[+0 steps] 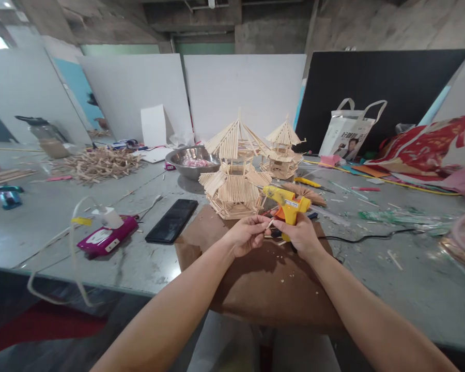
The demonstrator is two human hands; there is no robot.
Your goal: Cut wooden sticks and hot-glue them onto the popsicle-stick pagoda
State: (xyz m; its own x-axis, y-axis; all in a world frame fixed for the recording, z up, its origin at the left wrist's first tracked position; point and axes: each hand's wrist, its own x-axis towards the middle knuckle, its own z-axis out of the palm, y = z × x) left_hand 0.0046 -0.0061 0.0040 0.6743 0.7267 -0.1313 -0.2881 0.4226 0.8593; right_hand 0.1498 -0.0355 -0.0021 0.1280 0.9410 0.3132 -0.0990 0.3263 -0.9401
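Grip closed; left hand [248, 235], right hand [300, 237] pinch short thin pale wooden stick [270, 223]

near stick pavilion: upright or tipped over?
Upright. The stick pavilion stands on its base at the far edge of the brown sheet, with its roof peak pointing straight up.

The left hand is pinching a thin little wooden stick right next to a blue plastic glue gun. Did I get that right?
Not quite. The head view shows that the plastic glue gun is yellow and orange, not blue. The rest holds: the left hand pinches the thin little wooden stick right next to it.
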